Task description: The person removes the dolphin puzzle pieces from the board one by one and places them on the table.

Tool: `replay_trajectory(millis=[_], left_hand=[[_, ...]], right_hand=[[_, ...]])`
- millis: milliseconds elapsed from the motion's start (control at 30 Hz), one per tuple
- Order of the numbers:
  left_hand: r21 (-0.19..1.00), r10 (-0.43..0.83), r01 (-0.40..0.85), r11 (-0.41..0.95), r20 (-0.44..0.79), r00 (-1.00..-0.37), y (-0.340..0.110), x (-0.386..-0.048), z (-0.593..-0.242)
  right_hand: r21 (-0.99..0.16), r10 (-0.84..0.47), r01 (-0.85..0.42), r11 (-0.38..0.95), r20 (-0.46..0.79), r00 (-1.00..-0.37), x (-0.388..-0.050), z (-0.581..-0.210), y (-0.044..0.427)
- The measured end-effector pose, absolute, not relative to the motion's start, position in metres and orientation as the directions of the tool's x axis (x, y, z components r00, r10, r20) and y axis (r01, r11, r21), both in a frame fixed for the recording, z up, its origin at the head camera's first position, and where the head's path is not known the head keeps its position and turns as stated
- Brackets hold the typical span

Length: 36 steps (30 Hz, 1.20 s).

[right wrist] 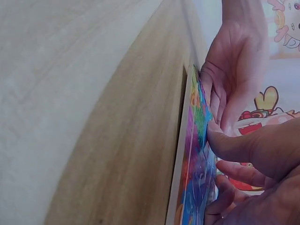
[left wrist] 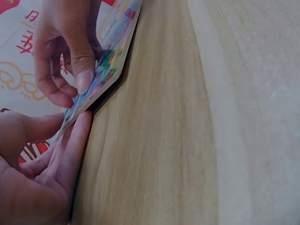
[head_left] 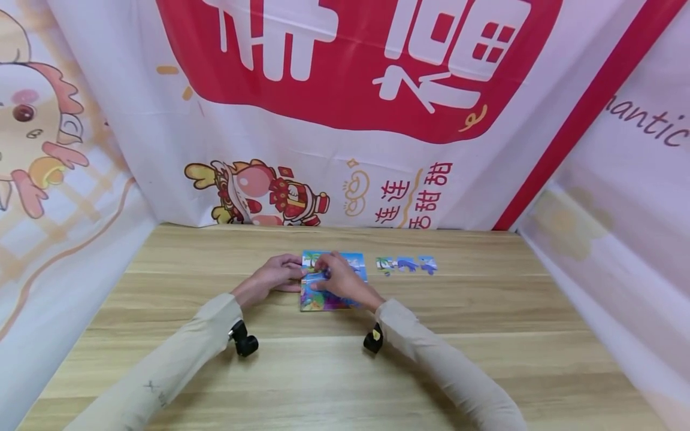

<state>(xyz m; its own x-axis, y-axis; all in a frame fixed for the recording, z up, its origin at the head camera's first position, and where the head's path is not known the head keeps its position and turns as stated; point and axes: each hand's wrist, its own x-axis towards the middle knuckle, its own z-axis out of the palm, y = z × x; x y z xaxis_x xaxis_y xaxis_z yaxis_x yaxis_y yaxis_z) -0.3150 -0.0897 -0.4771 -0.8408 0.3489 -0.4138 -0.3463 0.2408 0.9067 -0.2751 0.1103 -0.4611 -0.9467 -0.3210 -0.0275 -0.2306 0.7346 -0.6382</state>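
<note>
Seemingly fitting the puzzle [head_left: 319, 301] with left hand [head_left: 274, 276] unclenched against its edge and right hand [head_left: 342, 280] unclear in grip; probably press flat next.

The wood-grain table [head_left: 318, 371] (pale, streaked lengthwise) carries a colourful puzzle board [head_left: 318, 301] and, near it, three picture pieces [head_left: 406, 263].

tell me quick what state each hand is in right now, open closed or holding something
Left hand: holding the puzzle board by its edge.
Right hand: fingers bent over the board; whether they hold a piece cannot be told.
</note>
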Motion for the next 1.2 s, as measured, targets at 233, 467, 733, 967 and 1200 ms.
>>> replay_trajectory(millis=[233,467,733,967,1200], left_hand=[[0.904,0.359,-0.358,0.232,-0.422,-0.832,-0.092,-0.316,-0.477],[0.918,0.374,-0.337,0.208,-0.394,-0.84,-0.087,-0.318,-0.477],[0.917,0.371,-0.326,0.23,-0.392,-0.842,-0.094,-0.313,-0.478],[0.92,0.369,-0.337,0.199,-0.389,-0.844,-0.096,-0.311,-0.478],[0.92,0.406,-0.337,0.2,-0.391,-0.826,-0.095,-0.312,-0.478]], right_hand=[[-0.639,-0.323,-0.237,0.732,-0.019,-0.946,-0.277,-0.462,0.112],[-0.714,-0.392,-0.306,0.63,0.048,-0.919,-0.283,-0.46,0.124],[-0.82,-0.363,-0.249,0.515,0.055,-0.93,-0.282,-0.453,0.127],[-0.878,-0.371,-0.173,0.446,-0.005,-0.929,-0.285,-0.452,0.134],[-0.903,-0.377,-0.14,0.407,-0.026,-0.926,-0.283,-0.455,0.143]])
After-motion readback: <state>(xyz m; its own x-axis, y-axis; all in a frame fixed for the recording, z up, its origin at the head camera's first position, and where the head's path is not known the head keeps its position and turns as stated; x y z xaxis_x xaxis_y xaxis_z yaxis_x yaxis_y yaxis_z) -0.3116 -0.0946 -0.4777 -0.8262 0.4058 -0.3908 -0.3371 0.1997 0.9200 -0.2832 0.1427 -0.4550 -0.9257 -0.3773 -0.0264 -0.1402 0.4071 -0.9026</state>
